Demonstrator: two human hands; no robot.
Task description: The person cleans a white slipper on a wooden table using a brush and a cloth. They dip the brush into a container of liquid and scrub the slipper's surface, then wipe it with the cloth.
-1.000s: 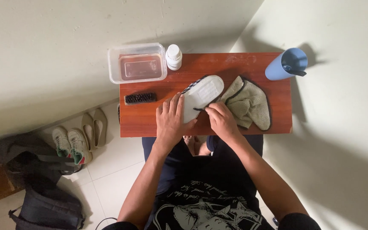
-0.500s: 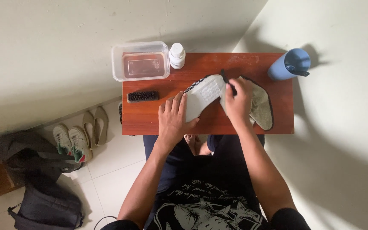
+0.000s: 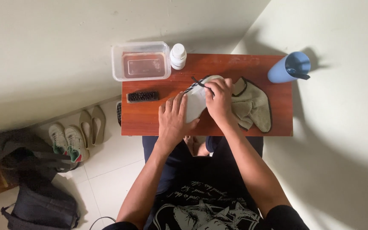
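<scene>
The shoe (image 3: 196,102), pale and smooth-soled, lay sole-up at the bench's (image 3: 150,121) centre, its long axis running from seven to one o'clock. My left hand (image 3: 173,121) pressed flat on its heel end at seven o'clock, fingers spread, while my right hand (image 3: 219,100), nearer the toe, closed its grip on a thin dark tool (image 3: 197,81). A soft olive cloth (image 3: 254,108) lay crumpled at three o'clock.

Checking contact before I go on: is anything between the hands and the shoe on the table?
Nothing visible. The left hand lies flat on the white shoe, and the right hand rests on its far end, holding a small dark tool against it. The cloth lies to the right, the brush to the left, both apart.
</scene>
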